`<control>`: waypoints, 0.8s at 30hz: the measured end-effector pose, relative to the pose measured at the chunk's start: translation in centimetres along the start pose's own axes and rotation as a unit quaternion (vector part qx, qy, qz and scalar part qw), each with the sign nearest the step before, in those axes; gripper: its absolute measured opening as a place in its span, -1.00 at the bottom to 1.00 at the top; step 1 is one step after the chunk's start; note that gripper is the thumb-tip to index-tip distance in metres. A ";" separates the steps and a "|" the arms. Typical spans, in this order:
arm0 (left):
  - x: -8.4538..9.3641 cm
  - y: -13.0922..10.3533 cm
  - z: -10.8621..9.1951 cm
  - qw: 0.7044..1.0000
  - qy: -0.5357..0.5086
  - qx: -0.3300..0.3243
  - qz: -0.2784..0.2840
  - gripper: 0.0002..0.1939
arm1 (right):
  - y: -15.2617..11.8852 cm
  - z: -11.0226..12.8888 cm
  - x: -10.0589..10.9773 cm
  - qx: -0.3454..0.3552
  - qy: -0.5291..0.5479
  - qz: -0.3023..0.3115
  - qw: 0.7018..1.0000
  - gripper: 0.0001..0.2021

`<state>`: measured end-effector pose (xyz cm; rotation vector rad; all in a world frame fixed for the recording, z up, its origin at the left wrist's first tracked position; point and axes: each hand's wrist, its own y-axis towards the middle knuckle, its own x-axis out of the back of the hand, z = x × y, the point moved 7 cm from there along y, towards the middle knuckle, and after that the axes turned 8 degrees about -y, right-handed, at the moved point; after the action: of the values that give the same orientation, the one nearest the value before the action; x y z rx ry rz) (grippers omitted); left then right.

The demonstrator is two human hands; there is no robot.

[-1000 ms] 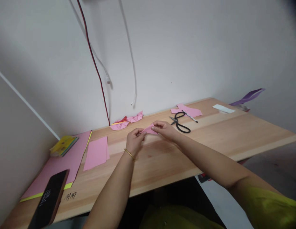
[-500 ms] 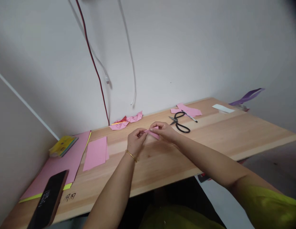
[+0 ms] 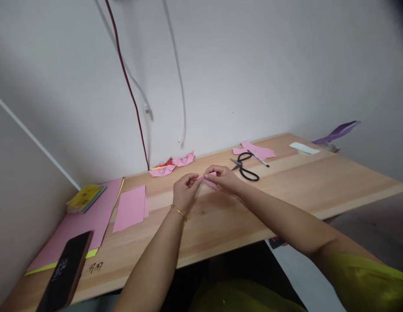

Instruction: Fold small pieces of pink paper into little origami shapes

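While my left hand (image 3: 185, 190) and right hand (image 3: 225, 178) pinch a folded pink paper piece (image 3: 210, 182), it appears already part-shaped. Flat pink paper sheets (image 3: 130, 208) lie at its eight o'clock.

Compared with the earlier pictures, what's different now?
The left hand has shifted slightly right, closer to the right hand. The small pink paper between them has turned, its visible part now slanting down rightward. Nothing was newly grasped or fully released. The scissors, pen and phone stayed put.
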<state>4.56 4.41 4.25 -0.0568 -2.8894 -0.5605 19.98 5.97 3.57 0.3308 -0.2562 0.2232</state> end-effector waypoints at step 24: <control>-0.3 -0.2 -1.4 0.999 0.027 -0.001 0.022 -0.77 | -0.1 1.1 0.2 0.045 -0.074 -0.008 0.996 -0.77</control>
<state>5.11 3.70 5.42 -0.1050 -2.8279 -0.5482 19.98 5.57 4.58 0.4395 -0.3908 0.1958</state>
